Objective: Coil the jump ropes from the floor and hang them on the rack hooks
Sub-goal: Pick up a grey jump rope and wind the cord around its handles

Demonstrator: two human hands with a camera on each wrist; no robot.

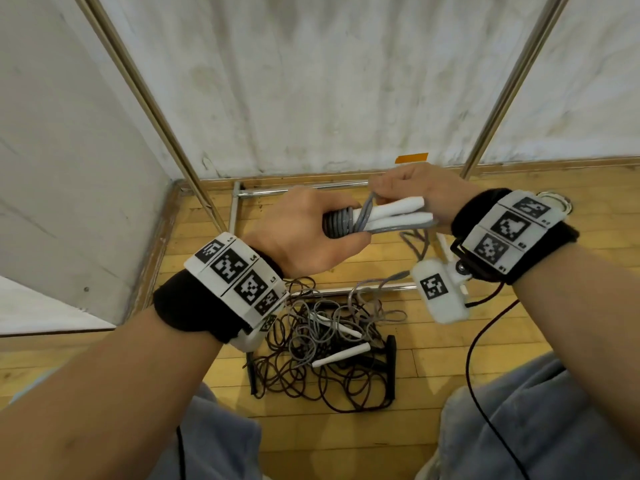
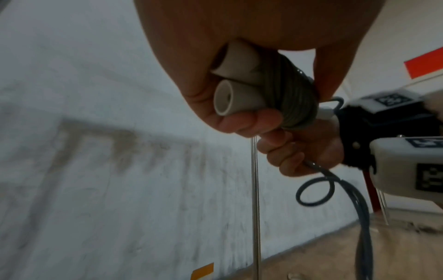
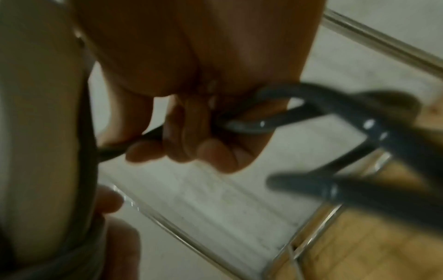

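My left hand point(image 1: 311, 230) grips a grey jump rope point(image 1: 341, 223) wound in tight turns around its two white handles point(image 1: 398, 216). In the left wrist view the handle ends point(image 2: 230, 100) stick out of my fist beside the grey coil point(image 2: 294, 98). My right hand point(image 1: 415, 188) pinches the loose grey cord point(image 3: 251, 125) at the handles, with a small loop point(image 2: 314, 191) and the free length hanging below. On the floor lies a tangled pile of ropes point(image 1: 322, 348), dark brown and grey, with white handles point(image 1: 341, 355) and black handles point(image 1: 390, 365). No hooks are in view.
The rack's metal uprights point(image 1: 166, 129) point(image 1: 509, 88) rise left and right, and its base bars point(image 1: 301, 188) lie on the wooden floor point(image 1: 353, 445) against the white wall. A black cable point(image 1: 474, 358) trails from my right wrist. My knees are at the bottom.
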